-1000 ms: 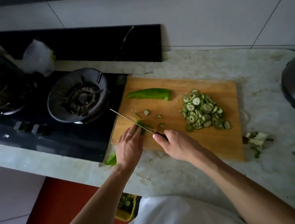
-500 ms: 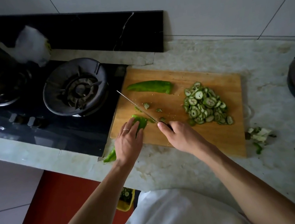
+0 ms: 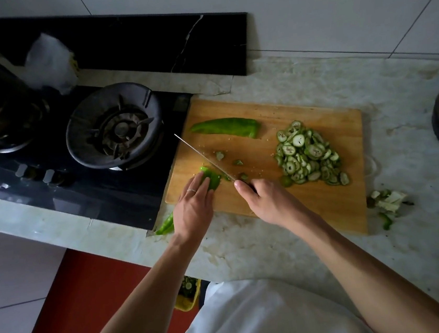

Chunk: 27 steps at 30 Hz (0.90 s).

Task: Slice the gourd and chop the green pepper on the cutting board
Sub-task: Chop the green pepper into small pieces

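Low on the board [image 3: 327,208], left of centre, we pin a pepper piece [image 3: 211,179] under flat left-hand [image 3: 194,206] fingers so it cannot slide, while our right hand [image 3: 267,202] grips the knife [image 3: 203,155] beside it.

No readable text, labels, brands or numbers anywhere in view.

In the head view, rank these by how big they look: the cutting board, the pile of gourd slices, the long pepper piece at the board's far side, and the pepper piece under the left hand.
1. cutting board
2. pile of gourd slices
3. long pepper piece
4. pepper piece under the left hand, partly covered by the left hand, so its full size is unsure.
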{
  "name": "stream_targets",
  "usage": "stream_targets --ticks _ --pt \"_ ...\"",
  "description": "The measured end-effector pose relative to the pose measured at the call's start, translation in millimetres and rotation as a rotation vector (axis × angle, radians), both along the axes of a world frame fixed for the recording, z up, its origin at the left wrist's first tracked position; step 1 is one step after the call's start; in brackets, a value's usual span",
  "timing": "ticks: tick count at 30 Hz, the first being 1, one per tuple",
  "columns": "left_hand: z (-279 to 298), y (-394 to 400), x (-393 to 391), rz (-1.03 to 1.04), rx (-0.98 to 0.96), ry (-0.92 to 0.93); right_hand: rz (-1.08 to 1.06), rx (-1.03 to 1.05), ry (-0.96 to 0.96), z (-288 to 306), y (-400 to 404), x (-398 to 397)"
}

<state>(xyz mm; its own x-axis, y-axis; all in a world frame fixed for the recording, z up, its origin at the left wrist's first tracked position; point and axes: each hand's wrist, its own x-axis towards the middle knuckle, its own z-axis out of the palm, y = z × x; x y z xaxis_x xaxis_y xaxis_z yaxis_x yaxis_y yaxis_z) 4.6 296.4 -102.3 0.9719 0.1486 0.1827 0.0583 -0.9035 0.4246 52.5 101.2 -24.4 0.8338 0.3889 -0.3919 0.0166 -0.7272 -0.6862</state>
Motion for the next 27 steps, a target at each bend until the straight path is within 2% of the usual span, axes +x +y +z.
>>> stream_targets --ticks 10,16,22,27 --pt "4 8 -4 0.042 0.008 -0.016 -0.040 0.089 0.063 -8 0 -15" --pt "5 12 -3 0.036 -0.012 0.006 -0.111 0.166 0.269 -11 -16 14" --pt "0 13 -1 0.025 -0.035 0.014 -0.050 0.078 0.151 -2 -14 35" --pt "1 10 -3 0.009 -0.023 -0.011 0.060 -0.020 0.009 2 -4 14"
